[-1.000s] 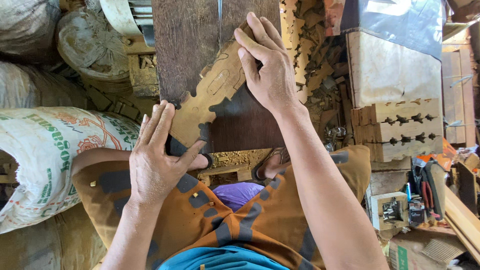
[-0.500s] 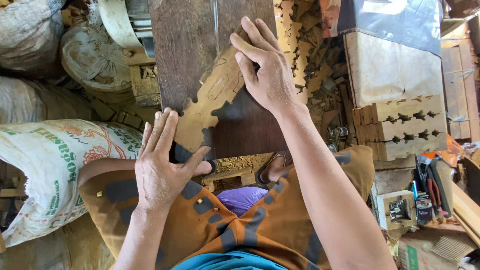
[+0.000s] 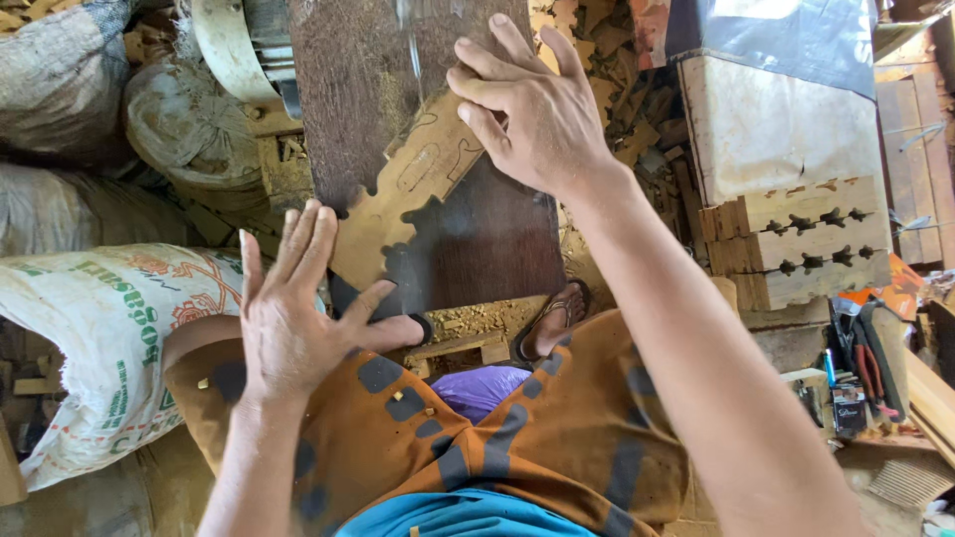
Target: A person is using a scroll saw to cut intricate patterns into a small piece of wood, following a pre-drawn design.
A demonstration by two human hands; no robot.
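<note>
Two bare hands work over a dark wooden bench [image 3: 477, 249] that fills the middle of the view, with a thin upright saw blade [image 3: 406, 30] at its 12 o'clock edge. At 9 o'clock of the bench lies a large white printed sack [image 3: 99, 338], and at 3 o'clock stands a stack of pale wooden blocks with cut-out notches [image 3: 796, 244]. On the bench rests a light wooden piece with a scalloped, sawn outline and pencilled curves [image 3: 398, 194], running from the centre toward 7 o'clock. The right hand [image 3: 537, 114] lies flat on the upper end of this piece, fingers [image 3: 482, 89] spread and pressing down, clamped on nothing. The left hand [image 3: 298, 318] sits at the piece's lower end, fingers apart and stretched out, its fingertips touching the piece's edge and its thumb reaching across the bench's near rim. Small red-handled tools [image 3: 865, 373] lie at 4 o'clock.
</note>
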